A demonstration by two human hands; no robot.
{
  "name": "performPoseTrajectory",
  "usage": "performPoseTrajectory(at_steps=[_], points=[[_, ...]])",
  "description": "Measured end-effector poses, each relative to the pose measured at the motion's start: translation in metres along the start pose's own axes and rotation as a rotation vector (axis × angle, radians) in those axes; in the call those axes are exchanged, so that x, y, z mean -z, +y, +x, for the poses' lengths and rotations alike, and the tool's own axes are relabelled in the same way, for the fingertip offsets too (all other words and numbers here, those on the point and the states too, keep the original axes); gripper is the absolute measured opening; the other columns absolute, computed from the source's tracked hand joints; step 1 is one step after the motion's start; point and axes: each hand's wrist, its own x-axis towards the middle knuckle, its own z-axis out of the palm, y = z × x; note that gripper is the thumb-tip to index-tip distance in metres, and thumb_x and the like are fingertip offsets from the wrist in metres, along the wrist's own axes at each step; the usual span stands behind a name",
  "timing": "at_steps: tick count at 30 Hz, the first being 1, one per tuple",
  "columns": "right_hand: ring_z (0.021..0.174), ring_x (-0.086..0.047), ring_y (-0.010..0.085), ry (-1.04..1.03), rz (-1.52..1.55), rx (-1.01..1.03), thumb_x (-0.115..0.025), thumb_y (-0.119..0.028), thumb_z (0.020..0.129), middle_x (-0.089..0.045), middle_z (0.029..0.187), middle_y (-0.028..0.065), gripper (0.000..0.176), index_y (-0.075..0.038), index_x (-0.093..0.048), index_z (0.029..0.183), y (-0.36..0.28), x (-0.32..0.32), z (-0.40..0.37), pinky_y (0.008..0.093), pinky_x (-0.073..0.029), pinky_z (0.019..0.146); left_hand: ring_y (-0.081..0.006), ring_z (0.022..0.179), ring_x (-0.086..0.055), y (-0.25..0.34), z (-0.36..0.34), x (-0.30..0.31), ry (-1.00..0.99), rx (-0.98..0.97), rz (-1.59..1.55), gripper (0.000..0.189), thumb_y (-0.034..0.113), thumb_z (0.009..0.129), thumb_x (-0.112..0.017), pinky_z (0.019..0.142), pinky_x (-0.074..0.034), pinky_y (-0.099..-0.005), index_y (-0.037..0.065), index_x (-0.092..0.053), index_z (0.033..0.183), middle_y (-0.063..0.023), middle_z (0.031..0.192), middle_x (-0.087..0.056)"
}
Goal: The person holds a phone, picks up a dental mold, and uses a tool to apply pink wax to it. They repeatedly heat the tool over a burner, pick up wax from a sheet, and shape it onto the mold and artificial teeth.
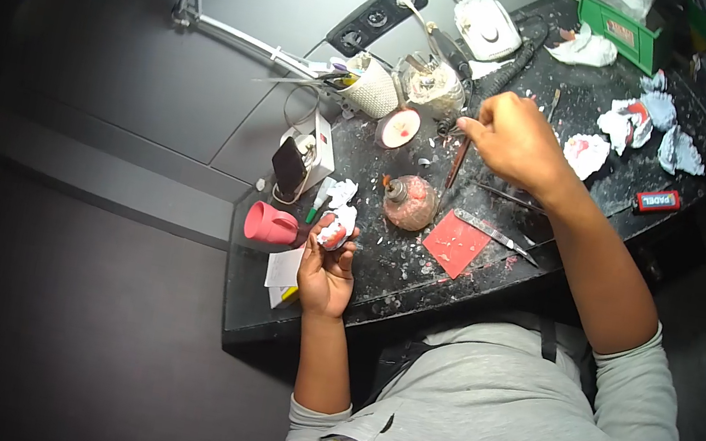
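Observation:
My left hand (pixel 325 283) is palm up over the table's front edge, fingers curled round a white plaster dental model (pixel 335 231) with red wax on it. My right hand (pixel 517 143) is raised above the middle of the table, fingers closed; whether something small is pinched in them I cannot make out. Below it lies a reddish-brown stick-like tool (pixel 457 161). Between my hands stands a round glass burner (pixel 410 203) with pink contents. Nearer to me, a metal wax knife (pixel 495 236) lies across a red wax sheet (pixel 457 245).
A pink cup (pixel 271 224), a phone (pixel 290 165) and a white pen holder (pixel 369 90) stand at left. Behind are a glass jar (pixel 434 85) and a white device (pixel 486 28). More plaster pieces (pixel 628 124), a red PADEL box (pixel 658 201) and a green box (pixel 618 33) lie right.

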Motion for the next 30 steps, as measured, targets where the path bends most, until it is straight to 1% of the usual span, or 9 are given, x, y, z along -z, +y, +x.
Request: performPoseTrajectory(at_steps=[2, 7, 10, 14, 18, 22, 25, 28, 30], points=[[0.083, -0.069, 0.0458, -0.023, -0.116, 0.074, -0.074, -0.025, 0.089, -0.067, 0.078, 0.0301, 0.033, 0.006, -0.068, 0.078, -0.006, 0.015, -0.012, 0.0486, -0.055, 0.075, -0.0349, 0.109, -0.068, 0.000, -0.007, 0.002, -0.098, 0.021, -0.092, 0.051, 0.030, 0.109, -0.044, 0.096, -0.061, -0.0358, -0.005, -0.038, 0.145, -0.0331, 0.126, -0.060], [0.081, -0.066, 0.0448, -0.210, -0.326, 0.448, -0.074, -0.009, 0.080, -0.065, 0.079, 0.0245, 0.019, 0.002, -0.059, 0.086, -0.008, 0.028, -0.076, 0.0519, -0.052, 0.071, -0.0329, 0.107, -0.069, -0.006, -0.033, -0.025, -0.050, -0.060, -0.145, 0.061, 0.019, 0.102, -0.061, 0.098, -0.059, -0.0320, -0.008, -0.034, 0.149, -0.0305, 0.124, -0.062], [0.080, -0.066, 0.0435, -0.305, -0.541, 0.380, -0.069, -0.001, 0.076, -0.066, 0.080, 0.0217, 0.013, 0.002, -0.059, 0.085, -0.006, 0.023, -0.106, 0.0514, -0.051, 0.070, -0.0255, 0.098, -0.071, -0.015, -0.043, -0.023, -0.098, -0.053, 0.065, 0.060, 0.008, 0.095, -0.069, 0.083, -0.060, -0.0272, -0.009, -0.040, 0.145, -0.0252, 0.113, -0.068], [0.086, -0.066, 0.0399, -0.254, -0.577, 0.328, -0.070, 0.002, 0.077, -0.066, 0.084, 0.0184, 0.013, 0.000, -0.063, 0.089, 0.005, 0.017, -0.113, 0.0493, -0.050, 0.072, -0.0266, 0.086, -0.074, -0.024, -0.056, -0.032, -0.159, -0.031, -0.099, 0.046, 0.014, 0.099, -0.066, 0.073, -0.062, -0.0298, -0.003, -0.049, 0.138, -0.0269, 0.110, -0.069], [0.084, -0.064, 0.0422, -0.306, -0.494, 0.315, -0.066, 0.000, 0.079, -0.064, 0.086, 0.0192, 0.009, 0.000, -0.062, 0.087, 0.005, 0.019, -0.111, 0.0527, -0.048, 0.073, -0.0414, 0.111, -0.068, -0.018, -0.060, -0.046, -0.272, 0.093, -0.193, 0.030, 0.023, 0.106, -0.053, 0.090, -0.062, -0.0415, 0.002, -0.056, 0.126, -0.0417, 0.133, -0.052], [0.085, -0.064, 0.0421, -0.307, -0.595, 0.272, -0.064, 0.003, 0.080, -0.065, 0.089, 0.0190, 0.010, -0.001, -0.063, 0.089, -0.005, 0.022, -0.113, 0.0516, -0.048, 0.072, -0.0434, 0.125, -0.059, -0.018, -0.064, -0.052, -0.160, 0.080, -0.095, 0.028, 0.016, 0.106, -0.052, 0.105, -0.055, -0.0436, -0.003, -0.055, 0.126, -0.0379, 0.141, -0.048], [0.081, -0.064, 0.0389, -0.219, -0.521, 0.277, -0.063, 0.007, 0.082, -0.064, 0.087, 0.0176, 0.011, -0.001, -0.062, 0.090, -0.005, 0.024, -0.112, 0.0455, -0.050, 0.070, -0.0409, 0.122, -0.062, -0.019, -0.064, -0.059, -0.103, -0.023, 0.072, 0.028, 0.012, 0.104, -0.055, 0.104, -0.055, -0.0436, -0.007, -0.054, 0.123, -0.0334, 0.134, -0.055], [0.075, -0.064, 0.0175, -0.202, -0.069, 0.112, -0.065, 0.007, 0.089, -0.062, 0.083, 0.0089, 0.009, 0.000, -0.060, 0.091, -0.026, 0.029, -0.108, 0.0283, -0.050, 0.070, -0.0323, 0.115, -0.066, -0.026, -0.067, -0.061, -0.027, -0.076, 0.076, 0.028, 0.006, 0.099, -0.061, 0.102, -0.057, -0.0407, -0.008, -0.055, 0.122, -0.0227, 0.119, -0.065], [0.078, -0.065, 0.0151, -0.180, 0.260, 0.125, -0.065, 0.007, 0.091, -0.063, 0.085, 0.0079, 0.007, 0.001, -0.060, 0.093, -0.032, 0.016, -0.116, 0.0270, -0.051, 0.071, -0.0260, 0.112, -0.067, -0.027, -0.069, -0.064, -0.006, -0.099, 0.086, 0.029, 0.004, 0.096, -0.065, 0.101, -0.057, -0.0399, -0.006, -0.055, 0.121, -0.0188, 0.114, -0.068]])
